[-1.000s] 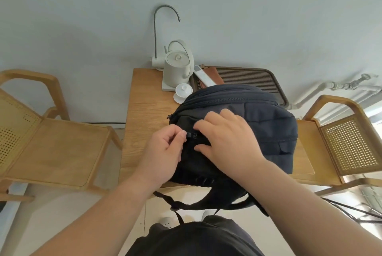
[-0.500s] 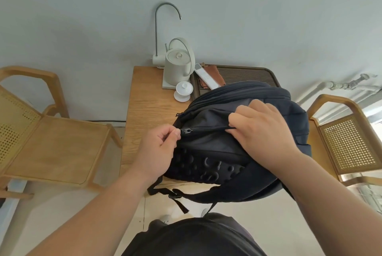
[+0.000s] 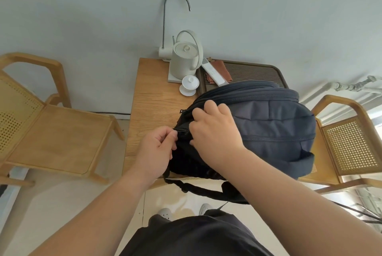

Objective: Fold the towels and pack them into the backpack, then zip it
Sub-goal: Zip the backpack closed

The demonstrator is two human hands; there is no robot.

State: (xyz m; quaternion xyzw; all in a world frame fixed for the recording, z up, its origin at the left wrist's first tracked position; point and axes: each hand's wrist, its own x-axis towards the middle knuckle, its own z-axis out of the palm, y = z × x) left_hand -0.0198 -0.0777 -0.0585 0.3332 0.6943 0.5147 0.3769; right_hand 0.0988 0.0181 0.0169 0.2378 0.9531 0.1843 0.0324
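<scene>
A dark navy backpack [image 3: 275, 129] lies on the wooden table [image 3: 153, 107], its straps hanging over the near edge. My left hand [image 3: 159, 148] pinches the zipper pull [image 3: 179, 131] at the bag's left end. My right hand [image 3: 215, 131] lies on top of the bag just right of the pull, fingers curled into the fabric beside the zipper. No towels are visible; the inside of the bag is hidden.
A white kettle [image 3: 185, 60] on a base, a tall tap [image 3: 175, 7] and a small white lidded cup [image 3: 189, 85] stand at the table's back. A dark slatted tray [image 3: 254, 71] lies behind the bag. Wooden cane chairs [image 3: 51, 131] [image 3: 349, 144] flank the table.
My right hand slid left along the bag from its middle to just beside the zipper pull. The backpack has settled flatter on the table. My left hand stays pinching the pull.
</scene>
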